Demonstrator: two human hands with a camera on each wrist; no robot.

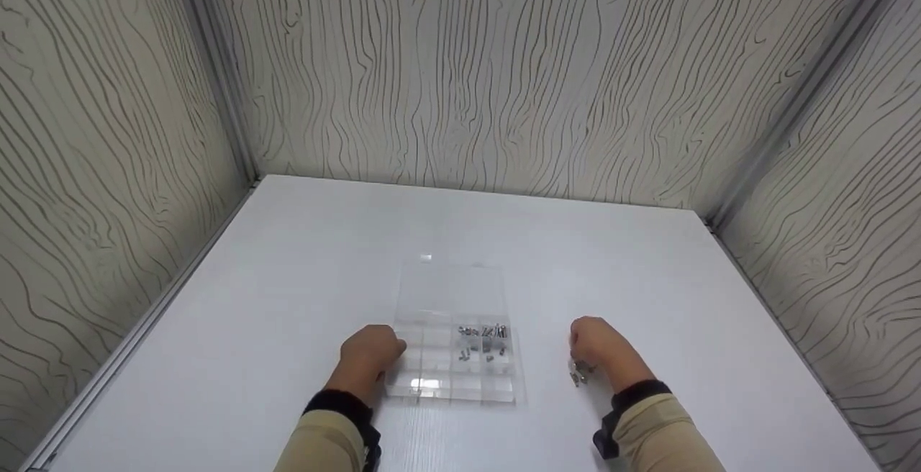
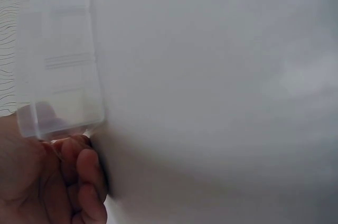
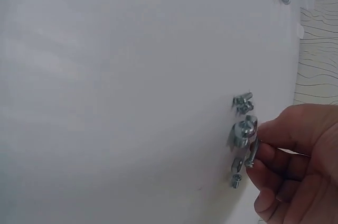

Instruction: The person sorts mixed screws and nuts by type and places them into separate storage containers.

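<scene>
A clear plastic compartment box (image 1: 436, 361) lies on the table, its transparent lid (image 1: 451, 291) folded back toward the far side. Small metal screws (image 1: 488, 331) sit in several compartments on its right. My left hand (image 1: 372, 350) grips the box's left side; in the left wrist view, curled fingers (image 2: 90, 182) lie below the box corner (image 2: 63, 113), with the thumb seen through the plastic. To the right of the box, my right hand (image 1: 601, 346) is at a small pile of metal hardware (image 1: 580, 373). Thumb and forefinger pinch a screw (image 3: 253, 152) beside loose metal pieces (image 3: 243, 129).
The white table (image 1: 288, 278) carries the box and the pile. A patterned back wall (image 1: 460, 83) and side walls rise at its edges, with metal posts (image 1: 216, 62) in the corners.
</scene>
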